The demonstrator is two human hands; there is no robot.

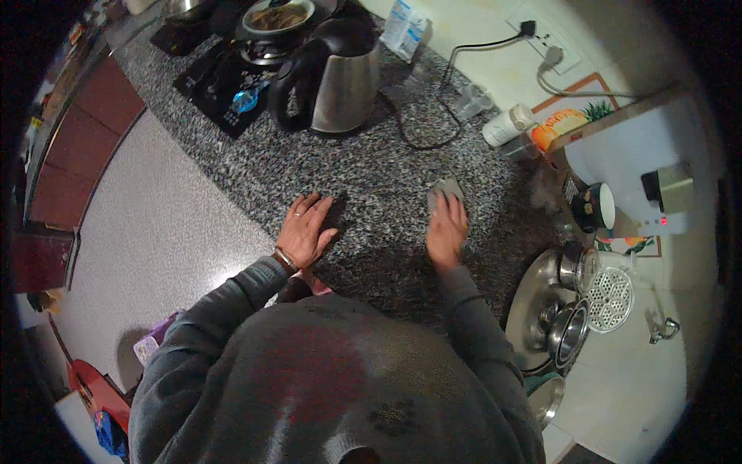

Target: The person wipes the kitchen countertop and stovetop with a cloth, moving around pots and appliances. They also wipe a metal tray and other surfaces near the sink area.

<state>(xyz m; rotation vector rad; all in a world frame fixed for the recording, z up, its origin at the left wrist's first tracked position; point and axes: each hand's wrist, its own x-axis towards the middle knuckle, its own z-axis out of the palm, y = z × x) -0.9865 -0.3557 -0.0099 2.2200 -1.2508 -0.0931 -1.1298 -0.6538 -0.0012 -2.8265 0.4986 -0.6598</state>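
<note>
My left hand (304, 231) rests palm down at the front edge of the speckled granite countertop (371, 168), fingers apart and holding nothing. Under the fingertips of my right hand (447, 229), farther right on the counter, is a small greyish cloth or pad (449, 190); my fingers press on it. Beyond both hands stands a steel electric kettle (346, 87) with a black handle and lid. Its black cord (429, 146) curls over the counter.
A black cooktop (214, 87) with a pan lies at the back left. Near the wall are a white bottle (507, 124), a clear plastic cup (472, 101) and a blue-white packet (404, 29). Steel bowls (568, 333), a large steel tray (524, 313) and a perforated steel plate (610, 300) stand at right.
</note>
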